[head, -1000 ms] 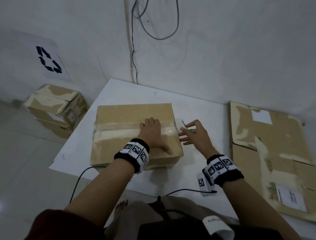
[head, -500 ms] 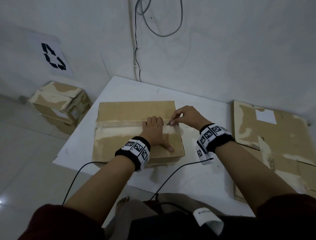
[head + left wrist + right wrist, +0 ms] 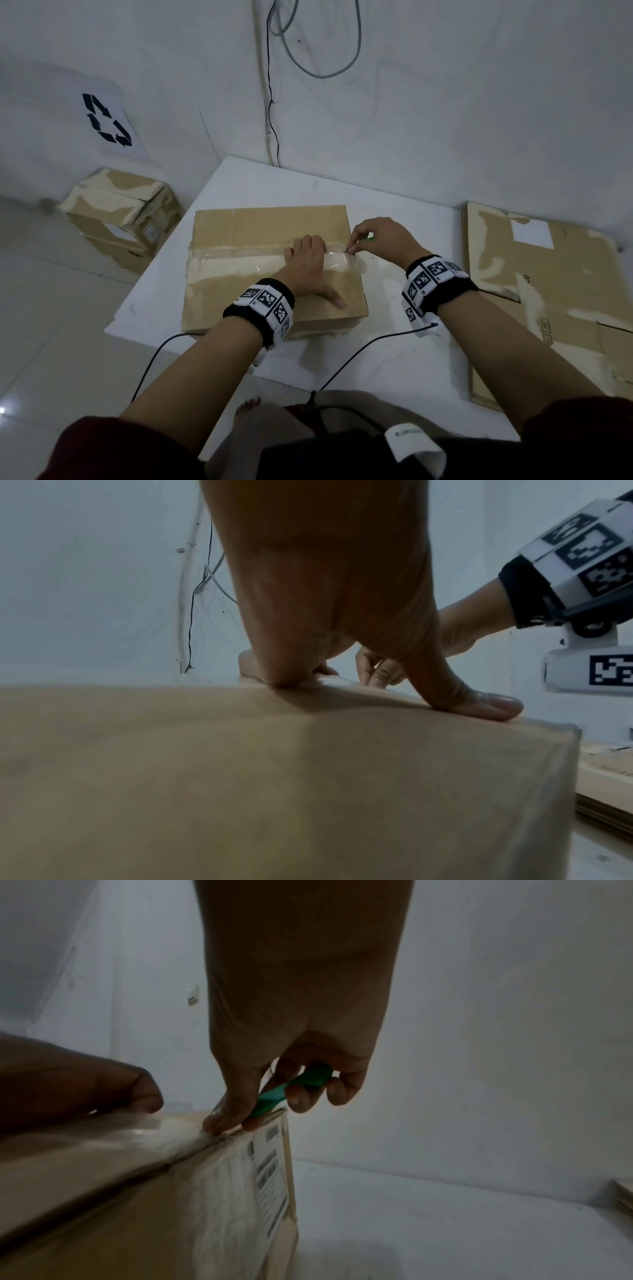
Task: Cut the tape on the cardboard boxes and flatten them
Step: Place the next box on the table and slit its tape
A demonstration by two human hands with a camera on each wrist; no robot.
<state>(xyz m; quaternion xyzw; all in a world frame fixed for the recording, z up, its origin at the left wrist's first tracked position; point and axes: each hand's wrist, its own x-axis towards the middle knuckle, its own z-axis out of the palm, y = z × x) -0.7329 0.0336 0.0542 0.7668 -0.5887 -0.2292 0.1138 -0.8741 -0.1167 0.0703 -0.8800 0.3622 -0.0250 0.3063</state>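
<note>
A closed cardboard box point(image 3: 239, 226) lies on the white table point(image 3: 394, 363), with a strip of clear tape point(image 3: 239, 253) running across its top. My left hand point(image 3: 306, 270) presses flat on the box top near the right end, thumb spread toward the near edge point(image 3: 479, 704). My right hand point(image 3: 376, 240) grips a green cutter point(image 3: 291, 1091), its tip at the tape on the box's right top edge point(image 3: 219, 1134). The box's right side carries a white label point(image 3: 270, 1172).
Flattened cardboard sheets point(image 3: 555, 301) lie on the table's right part. Another taped box point(image 3: 120, 212) stands on the floor at the left, under a recycling sign point(image 3: 106, 123) on the wall. Black cables point(image 3: 359, 353) run from both wrist cameras over the near table edge.
My right hand came in from beside the box and brought the cutter down onto the tape at the box's right edge. The left hand stayed pressed on the box.
</note>
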